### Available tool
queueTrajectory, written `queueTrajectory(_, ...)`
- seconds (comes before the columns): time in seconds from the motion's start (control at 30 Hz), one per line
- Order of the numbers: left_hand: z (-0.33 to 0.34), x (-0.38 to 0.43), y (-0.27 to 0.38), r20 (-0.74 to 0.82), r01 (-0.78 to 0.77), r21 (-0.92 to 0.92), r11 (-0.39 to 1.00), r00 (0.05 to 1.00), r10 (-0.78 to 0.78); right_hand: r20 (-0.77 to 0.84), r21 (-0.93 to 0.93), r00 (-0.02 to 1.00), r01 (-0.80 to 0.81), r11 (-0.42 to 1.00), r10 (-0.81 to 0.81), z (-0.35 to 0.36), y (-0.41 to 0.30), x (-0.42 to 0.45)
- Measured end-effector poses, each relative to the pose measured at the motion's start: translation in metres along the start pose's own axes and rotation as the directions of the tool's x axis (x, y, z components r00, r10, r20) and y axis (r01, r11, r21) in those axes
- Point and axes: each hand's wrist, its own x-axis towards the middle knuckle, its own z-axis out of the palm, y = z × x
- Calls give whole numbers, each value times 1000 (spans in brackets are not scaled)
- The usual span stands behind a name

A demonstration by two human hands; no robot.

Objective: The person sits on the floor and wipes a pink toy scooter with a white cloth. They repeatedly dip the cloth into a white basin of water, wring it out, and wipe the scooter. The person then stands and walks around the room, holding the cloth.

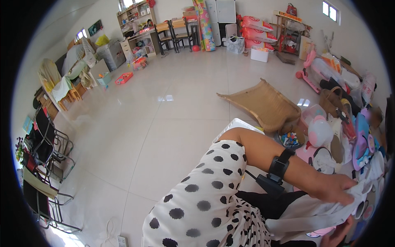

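My left hand (334,189) reaches across to the right, its fingers closed on the edge of a pale grey-white cloth (311,213). A black strap with a small device (275,169) circles that forearm, below a white sleeve with black dots (203,197). The cloth hangs in folds near my lap. Partly covered by it, my right hand (339,233) is at the lower right, close to the cloth's lower edge; its grip is not visible. Beyond the left hand lies a heap of bags and toys, with a purple and blue plastic item (361,142).
A woven bamboo winnowing basket (262,105) lies on the tiled floor (123,129) ahead. Beside it stand a tub of colourful small blocks (290,139) and a white plastic crate (237,124). A pink scooter (308,71) is at the right; metal-framed chairs (51,142) line the left.
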Motion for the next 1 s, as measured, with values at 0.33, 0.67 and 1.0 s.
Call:
queueTrajectory(0.33,-38,-6,-28,-5,-168,525,834,980,200,-172,-274,902,-429,861,395,-30,39,12)
queueTrajectory(0.67,-48,-20,-26,32,67,313,947,996,-81,-141,-527,973,81,846,-181,-24,32,42)
queueTrajectory(1.0,-47,-6,-51,-51,-2,265,964,999,16,-355,-725,894,-78,685,-274,-1,35,55)
